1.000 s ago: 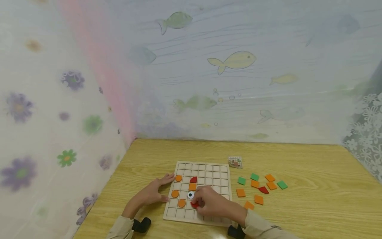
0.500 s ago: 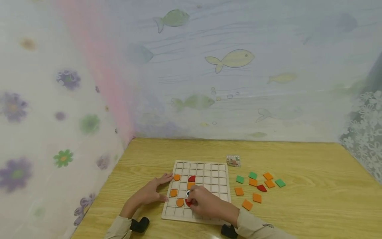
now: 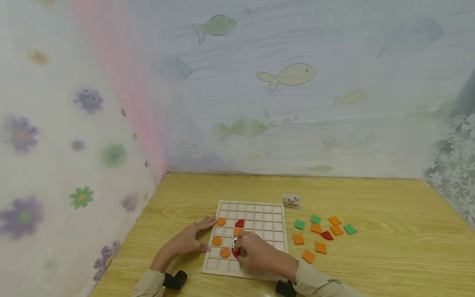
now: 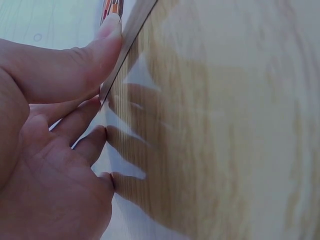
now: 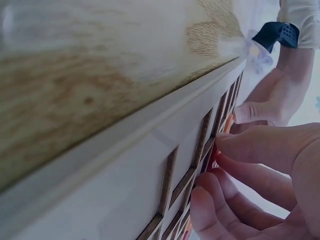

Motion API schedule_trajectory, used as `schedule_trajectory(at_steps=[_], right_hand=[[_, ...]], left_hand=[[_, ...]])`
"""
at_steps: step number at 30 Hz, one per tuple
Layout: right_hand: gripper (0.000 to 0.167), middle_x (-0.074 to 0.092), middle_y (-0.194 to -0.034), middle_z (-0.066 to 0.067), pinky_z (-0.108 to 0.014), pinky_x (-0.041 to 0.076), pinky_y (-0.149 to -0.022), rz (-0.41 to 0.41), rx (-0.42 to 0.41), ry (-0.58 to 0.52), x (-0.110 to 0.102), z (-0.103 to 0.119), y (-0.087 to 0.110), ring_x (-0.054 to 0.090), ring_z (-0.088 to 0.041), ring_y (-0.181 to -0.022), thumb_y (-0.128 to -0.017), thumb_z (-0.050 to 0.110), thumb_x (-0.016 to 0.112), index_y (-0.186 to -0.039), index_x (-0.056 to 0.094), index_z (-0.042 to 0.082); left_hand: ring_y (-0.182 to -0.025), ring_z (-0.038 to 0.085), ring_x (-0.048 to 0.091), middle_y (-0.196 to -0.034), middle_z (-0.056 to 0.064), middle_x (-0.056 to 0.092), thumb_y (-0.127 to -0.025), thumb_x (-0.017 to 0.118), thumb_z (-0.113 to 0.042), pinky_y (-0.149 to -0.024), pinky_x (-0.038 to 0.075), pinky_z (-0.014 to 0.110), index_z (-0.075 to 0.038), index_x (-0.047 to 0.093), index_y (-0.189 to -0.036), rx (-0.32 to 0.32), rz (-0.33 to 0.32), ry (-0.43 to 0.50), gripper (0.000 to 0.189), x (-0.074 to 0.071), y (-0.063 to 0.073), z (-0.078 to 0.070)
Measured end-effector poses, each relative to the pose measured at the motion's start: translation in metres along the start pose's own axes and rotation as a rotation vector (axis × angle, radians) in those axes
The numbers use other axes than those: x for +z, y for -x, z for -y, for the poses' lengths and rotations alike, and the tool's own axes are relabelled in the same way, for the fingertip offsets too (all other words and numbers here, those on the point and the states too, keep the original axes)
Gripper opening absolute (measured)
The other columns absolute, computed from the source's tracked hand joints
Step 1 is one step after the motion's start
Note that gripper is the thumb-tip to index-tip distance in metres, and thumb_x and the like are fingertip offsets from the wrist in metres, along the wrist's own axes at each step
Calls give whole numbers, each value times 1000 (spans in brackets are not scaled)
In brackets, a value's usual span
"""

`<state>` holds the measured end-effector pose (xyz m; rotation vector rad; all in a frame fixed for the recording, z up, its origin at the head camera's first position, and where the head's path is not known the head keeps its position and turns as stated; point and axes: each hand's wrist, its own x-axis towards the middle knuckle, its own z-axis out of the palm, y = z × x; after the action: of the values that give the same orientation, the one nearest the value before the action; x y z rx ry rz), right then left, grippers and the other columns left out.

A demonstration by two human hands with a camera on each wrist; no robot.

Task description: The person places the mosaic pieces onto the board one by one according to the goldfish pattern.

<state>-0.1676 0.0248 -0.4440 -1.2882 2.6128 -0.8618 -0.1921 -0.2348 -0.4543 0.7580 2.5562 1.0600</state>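
A wooden grid board (image 3: 259,216) lies on the table. My left hand (image 3: 187,239) rests at its left edge, thumb and fingers spread; in the left wrist view the thumb (image 4: 95,60) touches the edge. With thumb and fingertips, my right hand (image 3: 256,251) pinches a red quarter-circle tile (image 3: 235,254) low over the board's lower cells; the fingers partly hide it. Just above, an eye tile (image 3: 234,241) is half covered by that hand. Higher in the same column sit an orange square tile (image 3: 238,232) and another red quarter-circle tile (image 3: 240,223). Orange round tiles (image 3: 221,222) occupy cells on the left.
Loose tiles lie right of the board: several orange squares (image 3: 320,247), green squares (image 3: 349,229) and one red quarter-circle (image 3: 326,235). A small printed pattern card (image 3: 291,201) is by the board's upper right corner. Printed fabric walls (image 3: 237,156) stand behind and at the left.
My right hand has shifted slightly left with the red quarter-circle tile, and now partly covers the eye tile. An orange square at the right came out from behind the forearm. The left hand stays put.
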Motion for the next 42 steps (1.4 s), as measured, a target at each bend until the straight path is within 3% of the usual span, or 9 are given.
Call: schedule_trajectory(at_steps=[12,22,32,42], right_hand=[[12,58,-86,6,-13,42,-59,-18,-10,-42,-5,-7,14,47,-1,-70,-80,1,67,-87,74,8],[12,55,-92,7,-16,46,-65,-64,-42,-86,-19,-24,36,51,-4,-74,-83,4,65,-89,71,12],[9,56,-95,6,-24,51,-69,-65,74,-107,-45,-43,56,55,-11,-81,-85,7,67,-93,70,11],[8,54,-98,4,-28,51,-67,-89,129,-106,-67,-63,83,54,-15,-81,-86,9,68,-94,67,11]], left_hand=[[-140,40,14,-152,17,26,-79,75,-17,-107,1,65,-4,36,-146,1,-4,-11,79,2,-1,6],[-140,38,14,-153,16,24,-79,75,-15,-108,1,63,-4,35,-146,-16,-5,-9,79,2,-1,2],[-142,35,13,-153,14,24,-79,75,-13,-109,1,62,-6,34,-147,-35,-4,-10,80,1,-1,2],[-141,35,13,-153,14,23,-79,75,-12,-109,1,62,-6,34,-147,-38,-5,-5,80,2,-1,3]])
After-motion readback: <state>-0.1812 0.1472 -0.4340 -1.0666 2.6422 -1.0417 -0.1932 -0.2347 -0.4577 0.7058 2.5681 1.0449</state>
